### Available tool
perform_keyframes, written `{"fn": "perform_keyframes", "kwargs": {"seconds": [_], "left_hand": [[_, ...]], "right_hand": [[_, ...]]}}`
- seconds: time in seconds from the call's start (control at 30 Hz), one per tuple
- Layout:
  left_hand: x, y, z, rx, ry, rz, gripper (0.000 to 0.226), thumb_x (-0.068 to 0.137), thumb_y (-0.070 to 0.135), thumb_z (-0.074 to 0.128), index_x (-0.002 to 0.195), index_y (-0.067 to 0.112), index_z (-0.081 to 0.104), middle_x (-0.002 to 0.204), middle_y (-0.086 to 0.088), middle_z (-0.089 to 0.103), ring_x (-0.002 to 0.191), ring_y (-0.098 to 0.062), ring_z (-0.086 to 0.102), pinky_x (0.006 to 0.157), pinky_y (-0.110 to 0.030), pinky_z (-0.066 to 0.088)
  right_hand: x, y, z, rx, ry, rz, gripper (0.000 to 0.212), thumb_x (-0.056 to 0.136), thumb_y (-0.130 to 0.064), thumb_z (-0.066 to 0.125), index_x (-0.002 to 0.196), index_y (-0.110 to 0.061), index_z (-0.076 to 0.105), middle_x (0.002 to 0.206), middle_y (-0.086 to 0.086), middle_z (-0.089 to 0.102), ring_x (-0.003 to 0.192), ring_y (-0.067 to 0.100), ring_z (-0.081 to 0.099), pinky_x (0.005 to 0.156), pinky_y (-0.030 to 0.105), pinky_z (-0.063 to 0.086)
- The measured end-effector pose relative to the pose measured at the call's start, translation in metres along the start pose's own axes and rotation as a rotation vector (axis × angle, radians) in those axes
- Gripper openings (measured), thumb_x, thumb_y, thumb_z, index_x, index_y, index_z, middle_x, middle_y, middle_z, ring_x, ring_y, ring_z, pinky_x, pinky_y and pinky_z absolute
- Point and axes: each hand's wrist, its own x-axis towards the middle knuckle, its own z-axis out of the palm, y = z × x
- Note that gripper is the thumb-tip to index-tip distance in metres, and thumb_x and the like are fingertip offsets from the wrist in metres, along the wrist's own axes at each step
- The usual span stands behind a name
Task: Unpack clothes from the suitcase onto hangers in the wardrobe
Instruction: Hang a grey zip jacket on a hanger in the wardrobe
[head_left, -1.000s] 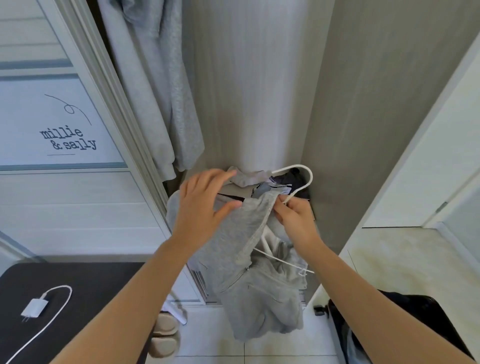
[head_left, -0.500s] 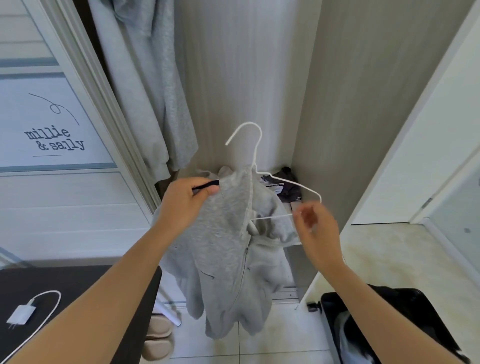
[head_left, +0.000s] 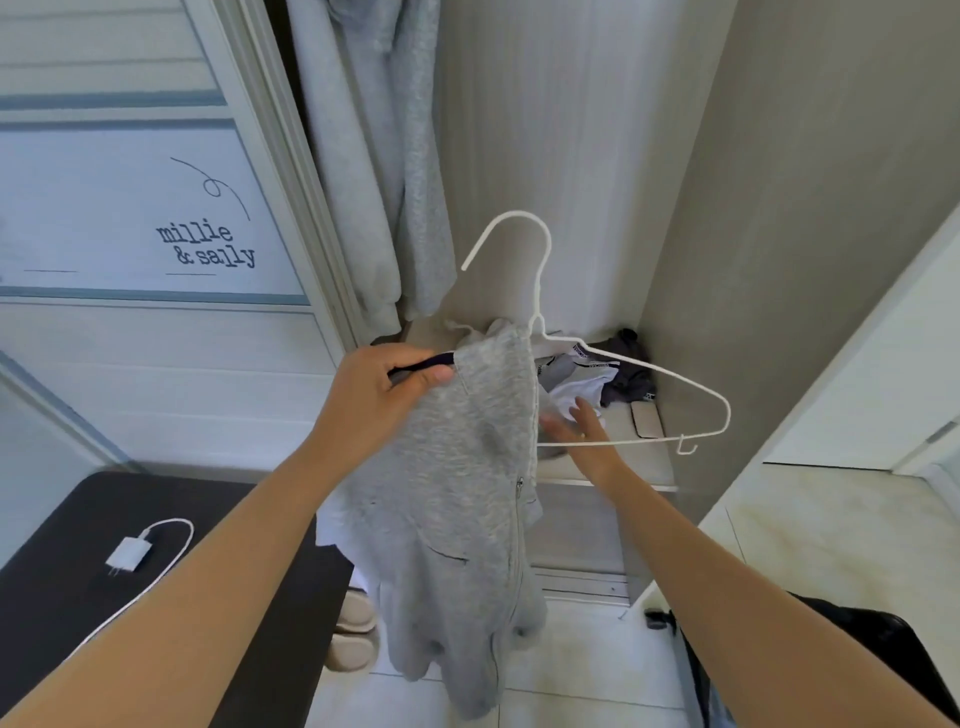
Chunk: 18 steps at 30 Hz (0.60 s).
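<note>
Moved: since half a second ago, our right hand (head_left: 582, 427) has come in leftward from beside the hanger's lower bar to the hoodie's zip edge; the view has also tipped slightly.
Left hand: our left hand (head_left: 384, 397) pinches the grey hoodie (head_left: 467, 493) at its shoulder, thumb over a dark strip there (we cannot tell what it is).
Right hand: flat and wide, fingers straight, holding nothing, just beside the zip edge and over the lower bar.
Hanger: the white hanger (head_left: 537, 327) stands hook up; its left arm is inside the hoodie and its right arm is bare.
Hoodie: it hangs from that one arm in front of the wardrobe, not yet on the rail.
Suitcase: the suitcase (head_left: 883, 654) lies open on the floor at our right.
Shelf: folded underwear (head_left: 587, 376) sits at the rear of the wardrobe shelf (head_left: 639, 470).
Table: a charger (head_left: 127, 553) lies near the dark table's (head_left: 249, 597) left edge.
Hung already: pale garments (head_left: 363, 156) hang at the wardrobe's left.
Risk: we judge the load lopsided. If the left pinch loosens before the right shoulder is on, the hoodie may slide off, or the hanger may swing round.
</note>
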Motion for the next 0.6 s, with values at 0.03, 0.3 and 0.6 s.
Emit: {"fn": "perform_keyframes", "kwargs": {"seconds": [0.03,0.3,0.6], "left_hand": [[-0.003,-0.001,-0.003,-0.002,-0.002,-0.01,0.025,0.086,0.021,0.068,0.086,0.046,0.066,0.079,0.033,0.067,0.081,-0.003,0.064,0.067,-0.014,0.045],[-0.016,-0.03,-0.013,0.074,0.076,-0.073,0.012,0.086,0.019,0.069,0.093,0.027,0.074,0.081,0.02,0.067,0.08,0.005,0.062,0.068,-0.005,0.043],[-0.013,-0.052,0.018,0.291,-0.063,0.15,0.025,0.094,0.026,0.056,0.106,0.013,0.073,0.082,0.0,0.067,0.076,-0.015,0.06,0.069,-0.032,0.051]], "right_hand": [[0.0,-0.004,0.008,-0.059,-0.011,0.025,0.033,0.087,-0.036,0.068,0.113,-0.031,0.049,0.1,-0.002,0.069,0.083,0.004,0.063,0.079,0.022,0.045],[-0.027,0.011,-0.013,0.087,0.062,0.226,0.008,0.09,-0.011,0.063,0.092,-0.006,0.068,0.084,0.01,0.072,0.078,0.022,0.067,0.066,0.027,0.055],[-0.042,-0.006,-0.097,0.38,0.223,0.335,0.034,0.093,-0.001,0.048,0.078,-0.01,0.077,0.072,0.009,0.072,0.057,0.017,0.069,0.049,0.025,0.055]]}}
